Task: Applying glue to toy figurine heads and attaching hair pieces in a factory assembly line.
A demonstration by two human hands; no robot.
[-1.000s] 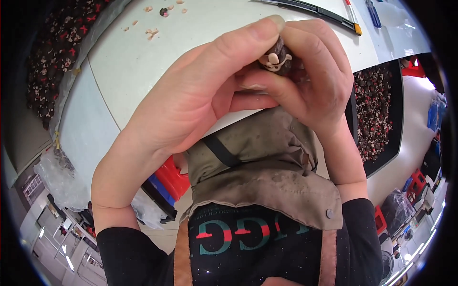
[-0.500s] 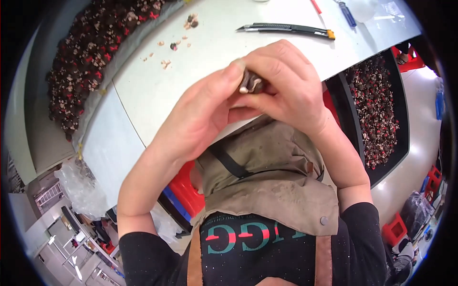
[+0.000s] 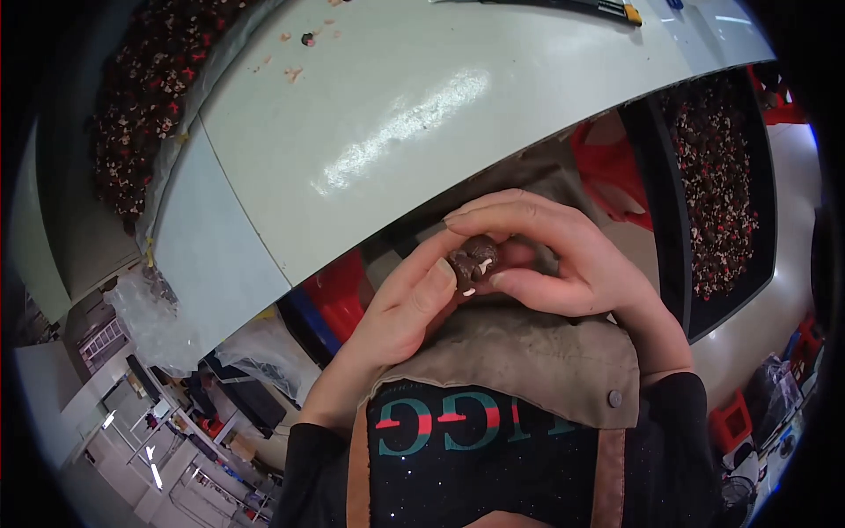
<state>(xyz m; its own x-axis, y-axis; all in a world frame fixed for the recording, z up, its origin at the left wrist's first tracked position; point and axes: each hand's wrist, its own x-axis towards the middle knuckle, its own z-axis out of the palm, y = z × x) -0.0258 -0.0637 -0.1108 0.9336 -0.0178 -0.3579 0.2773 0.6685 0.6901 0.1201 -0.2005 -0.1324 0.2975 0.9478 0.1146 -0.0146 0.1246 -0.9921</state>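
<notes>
My left hand (image 3: pixel 407 306) and my right hand (image 3: pixel 576 255) meet in front of the brown apron (image 3: pixel 537 348). Between them is a small rounded dark brown piece (image 3: pixel 477 256) with cream-white parts; its exact kind does not show. The left thumb presses on its left side, with the fingers curled behind. On the other side, the right thumb and fingers close around it, their tips partly hidden. Both hands are just off the near edge of the white table (image 3: pixel 352 114).
Many small brown, cream and red pieces (image 3: pixel 167 97) are heaped at the far left. A black bin (image 3: pixel 764 238) at the right holds similar pieces (image 3: pixel 715 194). A utility knife (image 3: pixel 581 7) and a few loose bits (image 3: pixel 293 74) lie on the table. A red stool (image 3: pixel 612 167) stands below.
Both hands have drawn back from above the table toward my body, still holding the brown piece. The view has shifted, so the knife now sits at the upper rim.
</notes>
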